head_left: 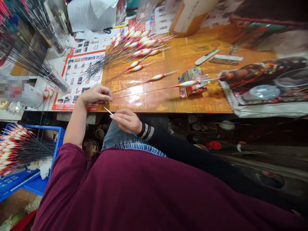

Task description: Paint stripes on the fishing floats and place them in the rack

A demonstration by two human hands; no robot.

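Observation:
My left hand (pixel 97 94) pinches the dark thin stem of a fishing float (pixel 189 83) at the table's front edge. The float's white, yellow and red body lies to the right, over a paint-stained block (pixel 192 77). Its far tip reaches a dark, paint-spotted holder (pixel 225 77). My right hand (pixel 127 121) grips a thin stick-like tool (pixel 132 132), pale at the tip and blue at the rear end, perhaps a fine brush. That pale tip points up toward my left hand without touching the float. Another float (pixel 157 77) lies just behind.
Several finished-looking floats (pixel 137 40) lie bunched at the back. Clear cups (pixel 56 80) of dark stems stand left, beside a white mug (pixel 31 94). A blue crate (pixel 60 134) with more floats is lower left. A stained cloth (pixel 264 110) lies right.

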